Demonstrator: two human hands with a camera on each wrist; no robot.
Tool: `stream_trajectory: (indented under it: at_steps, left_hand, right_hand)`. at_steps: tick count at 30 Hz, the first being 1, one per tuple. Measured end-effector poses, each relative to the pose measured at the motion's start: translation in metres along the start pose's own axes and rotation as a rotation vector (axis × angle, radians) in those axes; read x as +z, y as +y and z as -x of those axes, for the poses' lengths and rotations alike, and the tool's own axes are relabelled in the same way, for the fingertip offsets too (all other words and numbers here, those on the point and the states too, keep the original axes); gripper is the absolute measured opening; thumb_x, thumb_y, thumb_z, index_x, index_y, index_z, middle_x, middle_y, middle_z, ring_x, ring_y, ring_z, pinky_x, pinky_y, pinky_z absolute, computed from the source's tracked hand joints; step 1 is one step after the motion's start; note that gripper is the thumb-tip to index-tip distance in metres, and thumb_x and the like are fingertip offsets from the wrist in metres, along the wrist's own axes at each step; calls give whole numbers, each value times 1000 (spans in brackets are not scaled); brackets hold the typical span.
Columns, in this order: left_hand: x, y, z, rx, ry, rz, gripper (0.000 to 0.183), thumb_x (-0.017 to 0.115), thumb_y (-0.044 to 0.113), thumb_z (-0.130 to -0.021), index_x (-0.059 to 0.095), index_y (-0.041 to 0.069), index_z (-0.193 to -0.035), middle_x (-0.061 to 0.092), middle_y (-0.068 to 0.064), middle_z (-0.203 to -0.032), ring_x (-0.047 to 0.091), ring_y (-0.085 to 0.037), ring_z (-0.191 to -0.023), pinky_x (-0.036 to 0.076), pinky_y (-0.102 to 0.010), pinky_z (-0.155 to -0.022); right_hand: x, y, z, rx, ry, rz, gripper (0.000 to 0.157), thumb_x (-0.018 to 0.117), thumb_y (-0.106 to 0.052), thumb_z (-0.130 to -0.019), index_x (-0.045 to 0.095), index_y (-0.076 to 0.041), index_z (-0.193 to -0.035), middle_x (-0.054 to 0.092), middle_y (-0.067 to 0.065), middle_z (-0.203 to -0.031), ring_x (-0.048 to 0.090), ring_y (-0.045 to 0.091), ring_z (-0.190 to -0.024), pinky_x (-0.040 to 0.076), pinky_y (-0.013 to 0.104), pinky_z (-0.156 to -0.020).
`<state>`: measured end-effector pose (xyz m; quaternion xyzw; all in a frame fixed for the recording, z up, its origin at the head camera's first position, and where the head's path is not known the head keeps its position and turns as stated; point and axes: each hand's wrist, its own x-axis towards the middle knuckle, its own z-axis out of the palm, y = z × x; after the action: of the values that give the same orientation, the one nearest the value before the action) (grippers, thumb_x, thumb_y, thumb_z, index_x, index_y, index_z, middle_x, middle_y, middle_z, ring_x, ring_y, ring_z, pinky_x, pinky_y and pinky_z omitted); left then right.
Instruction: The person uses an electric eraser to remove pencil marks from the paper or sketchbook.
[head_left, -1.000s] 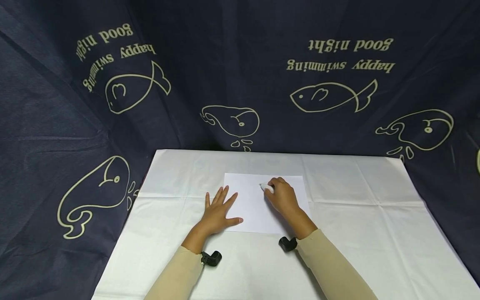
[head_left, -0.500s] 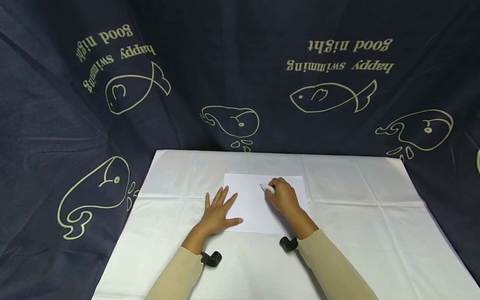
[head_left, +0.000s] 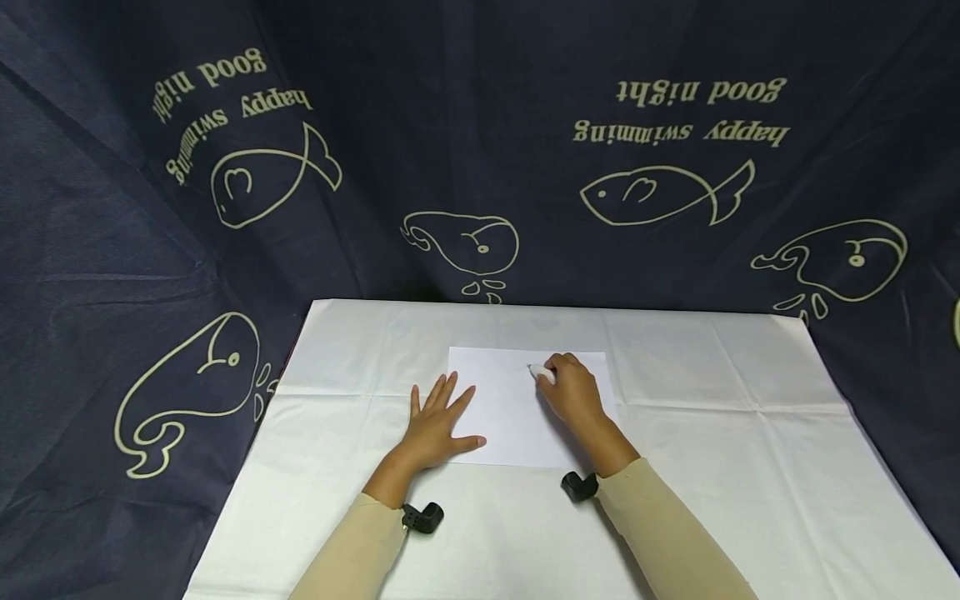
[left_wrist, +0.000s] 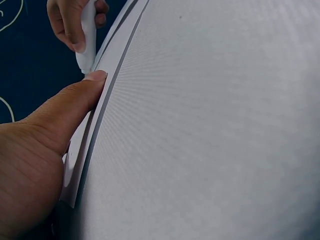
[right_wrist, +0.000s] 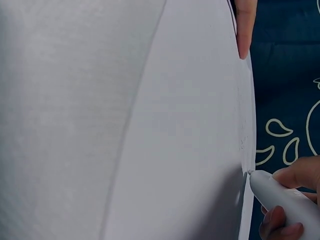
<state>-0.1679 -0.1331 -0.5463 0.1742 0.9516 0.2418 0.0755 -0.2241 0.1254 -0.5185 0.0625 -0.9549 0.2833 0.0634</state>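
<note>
A white sheet of paper (head_left: 510,425) lies on the cloth-covered table. My left hand (head_left: 429,437) rests flat with its fingers spread, the thumb and fingertips over the sheet's left side. With my right hand (head_left: 572,396) I grip a thick white correction pen (head_left: 542,372), whose narrow metal tip points left over the upper part of the sheet. In the right wrist view the tip of the correction pen (right_wrist: 277,195) is right at the paper (right_wrist: 180,110), beside some tiny faint marks. The left wrist view shows my left thumb (left_wrist: 75,102) along the paper's edge.
The table (head_left: 750,475) has a creased white cloth over it. Behind it and to the sides hangs a dark blue curtain (head_left: 465,125) with outlined fish, whales and upside-down lettering. A small black camera sits on each wrist (head_left: 425,517).
My right hand has shifted slightly right across the sheet with the correction pen still in its grip. The left hand and the paper have stayed in place.
</note>
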Motion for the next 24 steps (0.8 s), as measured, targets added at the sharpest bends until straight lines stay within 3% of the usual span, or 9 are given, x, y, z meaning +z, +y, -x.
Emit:
stream_trajectory:
  at_steps: [24]
  left_hand:
    - [2,-1,0,1,7,-1,89,69,59,-88,32,22,-160,8,-12,-172,2,-33,-160,-11,-70,-120]
  right_hand:
    - [0,-4,3,10,-20,0,25,68,-18,-94,69,1,-110,69,19,-108,69,34,-93,57,47,-81]
